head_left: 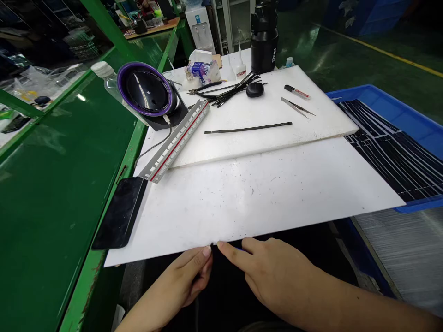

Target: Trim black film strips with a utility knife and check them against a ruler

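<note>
At the near edge of the white board, my left hand is closed, thumb pressed against the curled fingers. A tiny dark bit shows by the thumb tip; what the pinch holds is hidden. Beside it my right hand reaches its index finger to the same edge, close to the dark bit, its other fingers partly bent and nothing visible in them. Farther off, a thin black strip lies on a thick white foam slab. Tweezers and a small marker-like tube rest to its right.
A louvred metal strip leans across the slab's left edge, near a purple-rimmed fan and a phone. Black strips, pliers, a black case and a flask stand behind. A blue bin holds strips.
</note>
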Available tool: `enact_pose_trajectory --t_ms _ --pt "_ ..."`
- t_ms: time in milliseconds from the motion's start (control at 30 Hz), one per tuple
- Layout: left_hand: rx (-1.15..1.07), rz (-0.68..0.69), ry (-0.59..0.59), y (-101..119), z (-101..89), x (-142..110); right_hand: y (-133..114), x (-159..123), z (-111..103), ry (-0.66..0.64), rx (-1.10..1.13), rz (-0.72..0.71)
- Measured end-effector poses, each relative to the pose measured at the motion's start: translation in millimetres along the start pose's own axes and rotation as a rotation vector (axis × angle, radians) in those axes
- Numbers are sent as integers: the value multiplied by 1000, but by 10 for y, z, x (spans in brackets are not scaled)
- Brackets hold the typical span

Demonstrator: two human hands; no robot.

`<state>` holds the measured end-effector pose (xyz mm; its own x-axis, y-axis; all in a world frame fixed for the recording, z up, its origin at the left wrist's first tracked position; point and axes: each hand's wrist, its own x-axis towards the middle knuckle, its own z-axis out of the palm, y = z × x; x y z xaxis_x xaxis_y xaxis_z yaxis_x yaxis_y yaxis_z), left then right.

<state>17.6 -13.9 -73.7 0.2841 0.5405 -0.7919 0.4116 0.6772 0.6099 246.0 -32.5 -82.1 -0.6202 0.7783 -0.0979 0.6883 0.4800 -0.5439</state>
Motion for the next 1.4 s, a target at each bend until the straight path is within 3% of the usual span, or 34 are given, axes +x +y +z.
enact_pose_trajectory --t_ms 200,533,1100,1267,1400 --pt "-11 16 10 -16 -7 6 -45 -14 60 28 -55 23" --pt "-221 30 124 -63 136 5 -63 -48 30 40 88 78" --pt "-227 26 178 -80 186 33 -132 -19 40 6 30 88" --pt "-297 3 212 -91 232 16 -169 -25 39 -28 101 161" --pt "-318 -7 244 -114 255 0 -152 -23 41 -18 144 141"
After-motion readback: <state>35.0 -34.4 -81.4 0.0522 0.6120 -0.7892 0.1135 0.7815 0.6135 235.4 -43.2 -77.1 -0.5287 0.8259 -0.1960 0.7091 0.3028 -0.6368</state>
